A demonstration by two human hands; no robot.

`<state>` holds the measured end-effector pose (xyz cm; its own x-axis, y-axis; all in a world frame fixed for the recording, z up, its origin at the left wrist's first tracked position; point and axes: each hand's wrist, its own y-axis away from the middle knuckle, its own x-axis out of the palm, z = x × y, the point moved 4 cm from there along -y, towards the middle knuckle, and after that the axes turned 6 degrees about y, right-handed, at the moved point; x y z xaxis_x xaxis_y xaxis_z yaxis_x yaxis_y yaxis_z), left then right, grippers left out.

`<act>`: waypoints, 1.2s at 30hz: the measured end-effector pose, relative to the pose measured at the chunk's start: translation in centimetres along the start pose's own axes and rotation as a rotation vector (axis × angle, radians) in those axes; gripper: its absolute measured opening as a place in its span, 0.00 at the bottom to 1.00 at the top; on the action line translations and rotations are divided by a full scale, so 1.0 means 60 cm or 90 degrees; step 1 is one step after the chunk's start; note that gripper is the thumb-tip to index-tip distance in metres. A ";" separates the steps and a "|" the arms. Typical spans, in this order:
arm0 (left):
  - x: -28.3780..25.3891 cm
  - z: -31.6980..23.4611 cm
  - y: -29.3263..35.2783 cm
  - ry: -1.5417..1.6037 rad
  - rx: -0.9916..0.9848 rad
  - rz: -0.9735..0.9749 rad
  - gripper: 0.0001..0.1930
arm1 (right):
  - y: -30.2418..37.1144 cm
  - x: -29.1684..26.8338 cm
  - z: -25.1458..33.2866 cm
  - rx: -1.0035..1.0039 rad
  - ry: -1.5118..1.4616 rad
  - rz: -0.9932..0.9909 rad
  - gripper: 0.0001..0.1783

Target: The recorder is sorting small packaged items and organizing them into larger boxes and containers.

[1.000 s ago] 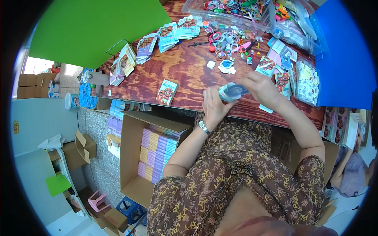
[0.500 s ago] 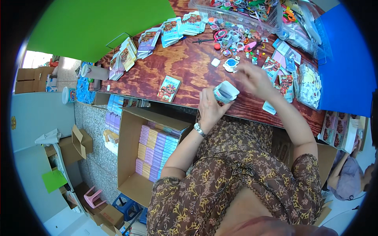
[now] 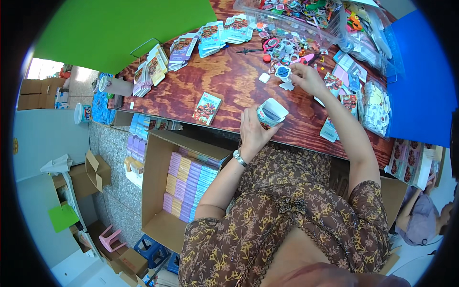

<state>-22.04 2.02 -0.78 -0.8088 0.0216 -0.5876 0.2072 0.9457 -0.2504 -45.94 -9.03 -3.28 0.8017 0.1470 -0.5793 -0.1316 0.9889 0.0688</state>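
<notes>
My left hand (image 3: 254,128) is wrapped round a small paper card box (image 3: 270,115) near the table's front edge. Its white top flap stands open, and what lies inside does not show clearly. Right of it and farther away, my right hand (image 3: 308,79) pinches the right edge of a flat white piece with a blue planet picture (image 3: 283,72). A white cloud-shaped piece (image 3: 287,86) lies just below those fingers. Left of the planet piece sits a white rounded square (image 3: 264,77). Another printed card box (image 3: 207,108) lies on the table to the left.
Fanned stacks of card packs (image 3: 183,50) line the table's far left. Hair ties and small trinkets (image 3: 287,50) are heaped before a clear plastic bin (image 3: 296,27). A bag of white pieces (image 3: 377,107) lies at right. An open carton (image 3: 155,191) of packed boxes stands below, left.
My right hand has moved left and away from me and closed on the planet piece, which has shifted slightly farther off. The cloud-shaped piece now shows below it. My left hand keeps the box.
</notes>
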 end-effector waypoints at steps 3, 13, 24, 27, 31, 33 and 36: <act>-0.001 -0.005 0.002 0.007 0.014 0.001 0.38 | 0.029 -0.010 0.011 0.037 -0.124 0.048 0.16; 0.059 -0.005 -0.027 0.089 0.076 0.163 0.46 | 0.253 -0.101 -0.001 0.063 -0.146 -0.013 0.20; 0.140 -0.069 -0.067 0.088 0.173 0.472 0.49 | 0.820 -0.049 -0.058 0.518 -0.377 -0.344 0.14; 0.174 -0.143 -0.035 0.224 0.014 0.730 0.54 | 0.807 -0.024 -0.038 0.472 -0.399 -0.421 0.14; 0.200 -0.254 0.016 0.345 0.355 0.883 0.49 | 0.674 -0.086 0.044 0.209 0.042 -0.437 0.14; 0.198 -0.288 0.029 0.306 0.431 0.877 0.48 | 0.622 -0.102 0.076 0.008 0.298 -0.482 0.16; 0.170 -0.291 0.018 0.287 0.517 0.685 0.45 | 0.561 -0.122 0.112 -0.127 0.349 -0.443 0.17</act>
<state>-39.68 8.90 6.36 -0.1281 0.8449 -0.5193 0.9526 -0.0409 -0.3016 -52.33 23.34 8.75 0.3544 -0.5628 -0.7467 0.1391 0.8214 -0.5531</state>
